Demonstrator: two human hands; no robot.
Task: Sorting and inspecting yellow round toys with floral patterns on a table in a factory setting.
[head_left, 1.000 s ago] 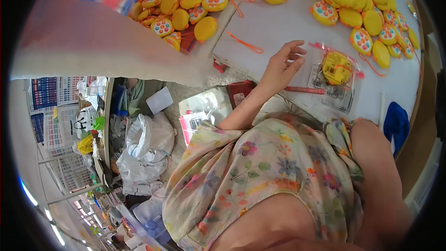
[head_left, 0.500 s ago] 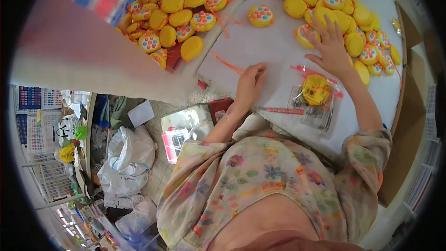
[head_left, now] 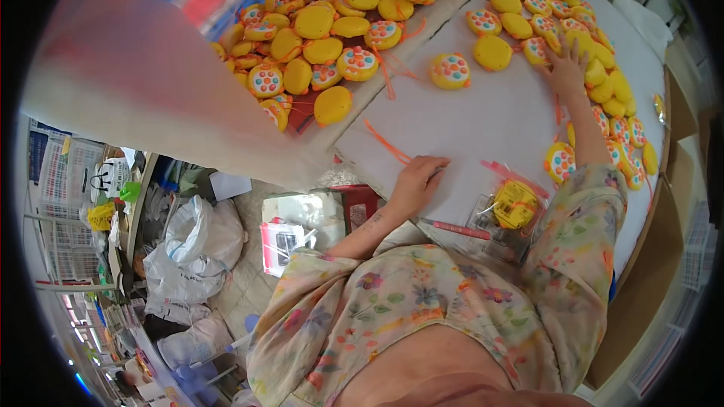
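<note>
The right hand [head_left: 567, 71], its grip released and fingers spread, lies over piled yellow turtle toys [head_left: 594, 75] on the bench [head_left: 483, 124]. The left hand [head_left: 418, 185] curls beside an orange cord [head_left: 387, 142]; whether its grip holds anything, I cannot tell. A clear bag [head_left: 483, 215] containing a round yellow item [head_left: 516, 205] lies nearby.

Brown cardboard [head_left: 658, 264] stands right of the white tabletop [head_left: 483, 126]; leftward, gridded sheets [head_left: 64, 188] show near a pale rail [head_left: 72, 287], white plastic bags [head_left: 200, 245] lie beside pale floor [head_left: 250, 283], and a bluish strip light [head_left: 81, 383] glows
</note>
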